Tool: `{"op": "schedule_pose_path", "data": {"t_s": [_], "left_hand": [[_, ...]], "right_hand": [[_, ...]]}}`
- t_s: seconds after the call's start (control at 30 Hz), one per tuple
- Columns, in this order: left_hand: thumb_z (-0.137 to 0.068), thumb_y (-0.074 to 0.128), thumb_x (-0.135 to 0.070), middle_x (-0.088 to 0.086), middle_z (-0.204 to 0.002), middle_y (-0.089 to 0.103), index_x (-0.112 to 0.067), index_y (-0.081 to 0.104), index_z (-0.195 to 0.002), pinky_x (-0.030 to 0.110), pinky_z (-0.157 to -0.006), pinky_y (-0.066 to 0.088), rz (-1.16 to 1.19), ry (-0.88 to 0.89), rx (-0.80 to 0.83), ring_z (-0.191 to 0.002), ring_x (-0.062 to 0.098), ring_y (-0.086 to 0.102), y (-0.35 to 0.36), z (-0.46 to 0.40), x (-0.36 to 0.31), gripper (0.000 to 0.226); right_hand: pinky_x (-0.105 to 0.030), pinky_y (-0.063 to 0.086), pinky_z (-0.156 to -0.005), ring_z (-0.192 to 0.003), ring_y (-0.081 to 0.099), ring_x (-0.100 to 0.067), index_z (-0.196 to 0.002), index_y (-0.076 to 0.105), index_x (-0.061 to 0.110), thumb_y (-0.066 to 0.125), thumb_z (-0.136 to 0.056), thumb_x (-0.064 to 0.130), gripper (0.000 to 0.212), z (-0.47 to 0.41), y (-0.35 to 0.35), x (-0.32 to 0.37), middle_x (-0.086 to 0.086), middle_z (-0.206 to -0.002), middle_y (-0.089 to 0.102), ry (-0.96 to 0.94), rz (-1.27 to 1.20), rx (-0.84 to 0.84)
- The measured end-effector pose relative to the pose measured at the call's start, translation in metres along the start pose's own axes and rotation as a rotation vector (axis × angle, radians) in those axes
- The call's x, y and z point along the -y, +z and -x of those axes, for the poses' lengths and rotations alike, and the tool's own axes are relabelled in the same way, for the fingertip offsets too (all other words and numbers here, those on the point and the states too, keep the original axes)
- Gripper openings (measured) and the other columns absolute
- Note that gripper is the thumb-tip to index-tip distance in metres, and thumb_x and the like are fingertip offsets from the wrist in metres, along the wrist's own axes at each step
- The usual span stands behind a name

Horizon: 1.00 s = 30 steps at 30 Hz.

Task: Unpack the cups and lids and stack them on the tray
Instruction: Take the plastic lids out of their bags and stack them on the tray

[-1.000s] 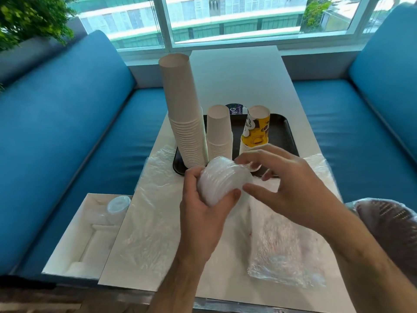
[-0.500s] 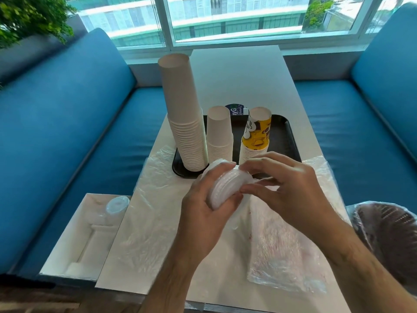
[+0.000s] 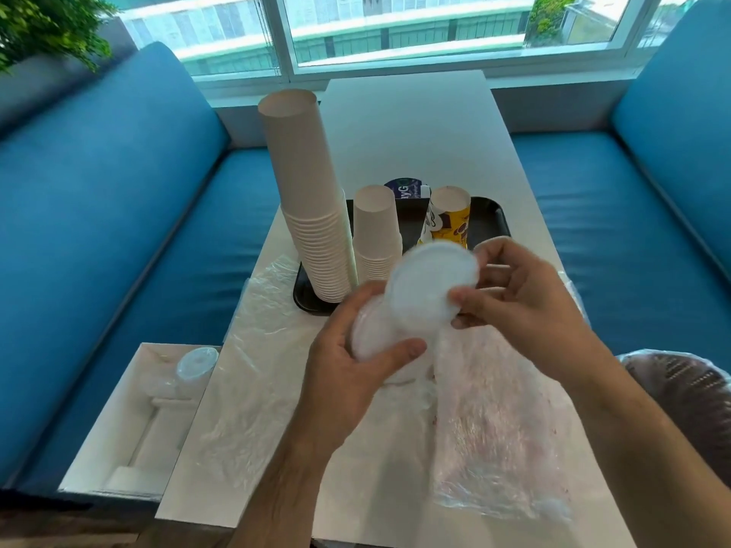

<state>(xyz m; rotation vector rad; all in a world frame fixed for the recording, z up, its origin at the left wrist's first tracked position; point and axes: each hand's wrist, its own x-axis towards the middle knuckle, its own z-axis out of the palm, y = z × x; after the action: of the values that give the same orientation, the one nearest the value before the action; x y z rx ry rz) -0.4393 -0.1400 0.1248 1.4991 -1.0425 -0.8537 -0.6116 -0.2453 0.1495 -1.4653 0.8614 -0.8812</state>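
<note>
I see both hands raised over a white tabletop (image 3: 415,124), just short of a black tray (image 3: 496,217). My left hand (image 3: 348,373) wraps thumb and fingers round a short stack of white plastic lids (image 3: 372,330); that grip is closed on the stack. My right hand (image 3: 526,294) pinches the rim of a single lid (image 3: 431,286) between thumb and fingers, tilting its flat face toward the camera. The lid overlaps the top of the stack, and I cannot tell whether they touch or have parted.

On the tray stand three columns of upturned paper cups: a tall one (image 3: 308,199) at the left, a shorter one (image 3: 375,231) beside it, and a yellow printed one (image 3: 449,221) to the right. Crumpled clear wrappers (image 3: 498,429) lie on the tabletop under my hands. More lids (image 3: 196,361) sit in a white box (image 3: 130,421) on the seat at my left.

The relation that matters: the tray lies straight ahead of both hands, and its bare floor shows to the right of the yellow cups. My right hand is nearer that spot, so I judge it would set the lid down flat there, face level.
</note>
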Motion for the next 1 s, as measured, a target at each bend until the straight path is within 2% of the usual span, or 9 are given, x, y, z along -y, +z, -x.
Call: {"op": "schedule_pose_path", "data": {"t_s": [0.07, 0.13, 0.2, 0.33, 0.43, 0.53, 0.63, 0.83, 1.0], "left_hand": [[-0.064, 0.08, -0.044, -0.033, -0.109, 0.059, -0.057, 0.063, -0.109, 0.032, -0.08, 0.062, 0.076, -0.032, -0.033, -0.11, 0.005, 0.058, -0.001, -0.004, 0.003, 0.051], [-0.068, 0.08, -0.039, -0.031, -0.108, 0.06, -0.058, 0.064, -0.109, 0.045, -0.078, 0.063, 0.125, -0.066, -0.056, -0.112, 0.012, 0.058, -0.001, -0.006, 0.006, 0.047], [-0.065, 0.079, -0.044, -0.03, -0.111, 0.059, -0.058, 0.063, -0.111, 0.05, -0.078, 0.062, 0.122, -0.086, -0.071, -0.114, 0.015, 0.057, -0.001, -0.008, 0.008, 0.051], [-0.059, 0.079, -0.049, -0.025, -0.115, 0.06, -0.053, 0.064, -0.114, 0.053, -0.077, 0.062, 0.152, -0.108, -0.062, -0.116, 0.019, 0.057, 0.001, -0.012, 0.01, 0.057], [-0.057, 0.079, -0.05, -0.026, -0.113, 0.06, -0.054, 0.064, -0.112, 0.054, -0.077, 0.062, 0.153, -0.115, -0.049, -0.116, 0.019, 0.057, 0.004, -0.012, 0.011, 0.058], [-0.057, 0.078, -0.051, -0.029, -0.111, 0.06, -0.057, 0.063, -0.113, 0.052, -0.078, 0.062, 0.131, -0.121, -0.041, -0.114, 0.016, 0.057, 0.007, -0.014, 0.014, 0.058], [-0.057, 0.078, -0.052, -0.028, -0.113, 0.06, -0.055, 0.062, -0.114, 0.053, -0.077, 0.062, 0.134, -0.123, -0.04, -0.114, 0.016, 0.057, 0.006, -0.015, 0.014, 0.06], [-0.054, 0.076, -0.056, -0.027, -0.113, 0.06, -0.056, 0.062, -0.113, 0.051, -0.079, 0.062, 0.118, -0.118, -0.048, -0.113, 0.014, 0.057, 0.005, -0.017, 0.014, 0.061], [-0.053, 0.074, -0.059, -0.029, -0.113, 0.059, -0.057, 0.061, -0.112, 0.046, -0.08, 0.063, 0.086, -0.107, -0.055, -0.112, 0.012, 0.057, 0.003, -0.018, 0.014, 0.06]], "right_hand": [[-0.029, 0.062, -0.064, -0.085, 0.076, -0.024, -0.1, 0.056, 0.02, 0.079, -0.066, 0.029, 0.041, -0.006, -0.007, -0.006, -0.006, -0.093, 0.076, 0.021, -0.176, -0.118], [-0.027, 0.06, -0.066, -0.083, 0.074, -0.018, -0.105, 0.055, 0.024, 0.077, -0.073, 0.03, 0.039, -0.014, -0.016, -0.014, -0.003, -0.089, 0.076, -0.009, -0.248, -0.243], [-0.024, 0.058, -0.067, -0.082, 0.072, -0.014, -0.113, 0.053, 0.023, 0.073, -0.085, 0.023, 0.035, -0.025, -0.028, -0.024, 0.001, -0.086, 0.074, -0.039, -0.293, -0.408], [-0.022, 0.058, -0.067, -0.089, 0.067, -0.02, -0.122, 0.049, 0.017, 0.067, -0.097, 0.014, 0.031, -0.055, -0.056, -0.06, -0.011, -0.097, 0.063, 0.072, -0.176, -0.657], [-0.03, 0.061, -0.064, -0.096, 0.068, -0.029, -0.125, 0.054, 0.01, 0.071, -0.093, 0.013, 0.036, -0.082, -0.067, -0.095, -0.017, -0.108, 0.066, 0.241, 0.153, -0.593], [-0.045, 0.062, -0.081, -0.104, 0.068, -0.032, -0.127, 0.056, 0.011, 0.075, -0.09, 0.013, 0.042, -0.099, -0.071, -0.112, -0.017, -0.119, 0.067, 0.273, 0.587, -0.466], [-0.032, 0.053, -0.086, -0.109, 0.064, -0.034, -0.129, 0.058, 0.014, 0.07, -0.094, 0.013, 0.037, -0.105, -0.068, -0.118, -0.017, -0.122, 0.066, 0.263, 0.832, -0.348], [-0.033, 0.044, -0.084, -0.109, 0.056, -0.032, -0.123, 0.065, 0.018, 0.064, -0.099, 0.025, 0.026, -0.11, -0.067, -0.136, -0.016, -0.125, 0.053, 0.346, 1.077, -0.207], [-0.039, 0.046, -0.093, -0.116, 0.049, -0.033, -0.13, 0.061, 0.02, 0.065, -0.096, 0.025, 0.035, -0.112, -0.069, -0.134, -0.015, -0.129, 0.052, 0.362, 1.123, -0.203]]}}
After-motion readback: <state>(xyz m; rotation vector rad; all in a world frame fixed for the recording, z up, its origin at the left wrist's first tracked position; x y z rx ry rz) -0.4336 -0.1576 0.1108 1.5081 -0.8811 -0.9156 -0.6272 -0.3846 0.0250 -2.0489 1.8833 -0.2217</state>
